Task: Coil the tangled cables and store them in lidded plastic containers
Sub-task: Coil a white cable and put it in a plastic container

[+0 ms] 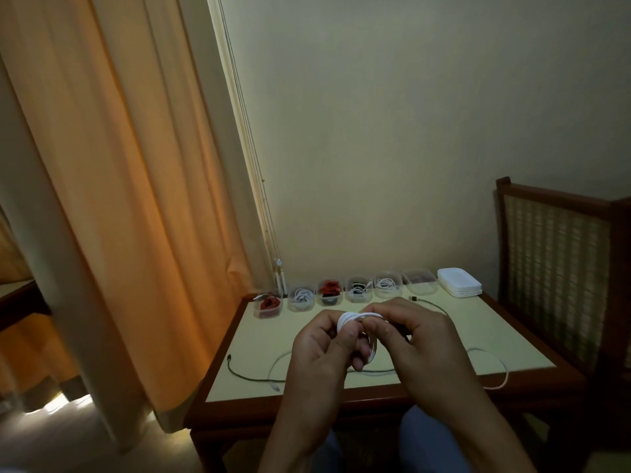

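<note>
The table [252,339] spreads under and beyond both hands, and its pale top serves as working ground where slack cable can lie flat while it is drawn in. Past the fingertips, along the far edge by the wall, stands a row of clear containers [301,298], all uncovered. Five show red, white or dark cable inside. The last container [420,284], furthest toward the right-hand side, looks to hold little or nothing and is probably kept for the cable in hand. Just past it sits a stack of white lids [459,286], set aside, I judge, so the boxes are open for filling and can be capped later. The left hand [317,349] and the right hand [421,343] meet above the table's middle, the fingers of both curled round the white cable [355,316]. The left pinches the gathered loops so they cannot spring apart, while the right seems to feed the next turn. A white tail, seemingly the uncoiled rest, trails over the table beyond the right wrist toward the near edge. A dark cable [246,374] lies loose below and left of the left hand, untouched and evidently waiting its turn.
</note>
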Available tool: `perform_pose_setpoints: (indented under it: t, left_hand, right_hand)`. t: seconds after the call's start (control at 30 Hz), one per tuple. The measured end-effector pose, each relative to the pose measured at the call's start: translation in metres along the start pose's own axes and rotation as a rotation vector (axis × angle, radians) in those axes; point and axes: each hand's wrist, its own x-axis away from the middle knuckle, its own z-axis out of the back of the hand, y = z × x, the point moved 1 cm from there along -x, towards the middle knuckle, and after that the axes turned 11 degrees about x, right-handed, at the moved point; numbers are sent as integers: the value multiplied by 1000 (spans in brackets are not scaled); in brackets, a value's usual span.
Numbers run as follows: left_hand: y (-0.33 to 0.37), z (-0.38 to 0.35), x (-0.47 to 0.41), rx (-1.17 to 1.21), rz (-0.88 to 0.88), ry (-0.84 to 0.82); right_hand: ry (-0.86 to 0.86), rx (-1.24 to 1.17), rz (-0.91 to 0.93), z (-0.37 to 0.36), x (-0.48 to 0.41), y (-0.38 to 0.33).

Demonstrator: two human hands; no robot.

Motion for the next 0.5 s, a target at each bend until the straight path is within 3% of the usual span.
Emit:
perform_pose_setpoints:
  t: [0.17, 0.33, 0.5]
  left_hand:
    - [0, -4, 3, -4, -17, 14]
    - [3, -12, 11, -171, -45, -21]
    - [18, -3, 5, -130, -8, -37]
  right_hand:
    - [0, -30, -10, 2, 2, -2]
    - [10, -28, 10, 9, 4, -6]
    - [2, -61, -10, 13, 9, -4]
